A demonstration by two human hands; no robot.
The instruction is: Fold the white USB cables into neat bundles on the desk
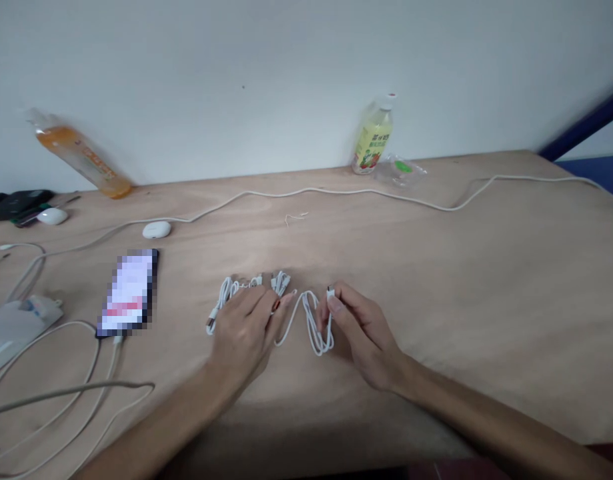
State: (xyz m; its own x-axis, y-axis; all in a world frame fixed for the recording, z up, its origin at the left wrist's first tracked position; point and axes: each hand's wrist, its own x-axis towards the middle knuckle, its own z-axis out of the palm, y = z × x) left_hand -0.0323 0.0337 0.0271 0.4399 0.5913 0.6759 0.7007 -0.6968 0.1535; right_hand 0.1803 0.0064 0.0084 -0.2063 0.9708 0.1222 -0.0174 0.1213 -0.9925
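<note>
My right hand point(364, 333) pinches one end of a white charging cable point(317, 340) between thumb and fingers, its plug point(330, 293) pointing up. The cable hangs in loose, elongated loops beside these fingers. A strand runs from the loops leftward to my left hand point(244, 330), whose fingers are closed on the cable. A small orange-red piece shows between the left thumb and fingers; I cannot make out what it is. Just beyond the left hand lie a coiled white cable point(225, 293) and another white cable bundle point(280, 283), partly hidden by that hand.
A phone point(129, 293) with a plugged-in cable lies left, near a white earbud case point(156, 230) and a power strip point(16, 327). An orange drink bottle point(84, 160) and a yellow-labelled bottle point(374, 140) stand by the wall. A long white cord point(361, 192) crosses the table.
</note>
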